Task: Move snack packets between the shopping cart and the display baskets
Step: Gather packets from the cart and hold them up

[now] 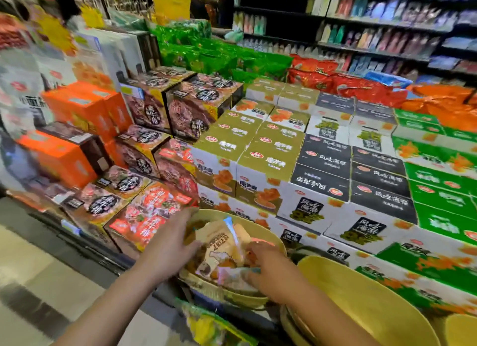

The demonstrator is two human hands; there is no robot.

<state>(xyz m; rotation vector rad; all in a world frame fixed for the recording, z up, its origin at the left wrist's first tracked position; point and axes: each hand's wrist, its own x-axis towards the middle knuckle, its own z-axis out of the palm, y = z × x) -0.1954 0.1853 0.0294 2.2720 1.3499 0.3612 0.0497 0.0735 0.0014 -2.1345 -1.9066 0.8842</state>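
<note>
A round yellow display basket (268, 233) in front of the stacked boxes holds several snack packets. Both hands reach into it. My left hand (171, 238) lies at the basket's left side, fingers against a beige packet (216, 245) that stands tilted in the pile. My right hand (268, 265) is on the right of the pile, fingers curled down over pale packets (232, 278) at the basket's near edge; blur hides the exact grip. A second yellow basket (366, 301) sits to the right, its inside bare. The shopping cart is not in view.
Stacked snack boxes (273, 149) in brown, olive, black and green fill the display behind the baskets. Green and red bags (335, 82) are piled further back, with shelves of bottles beyond. A green-yellow packet (211, 325) lies below the basket. Tiled floor is at the left.
</note>
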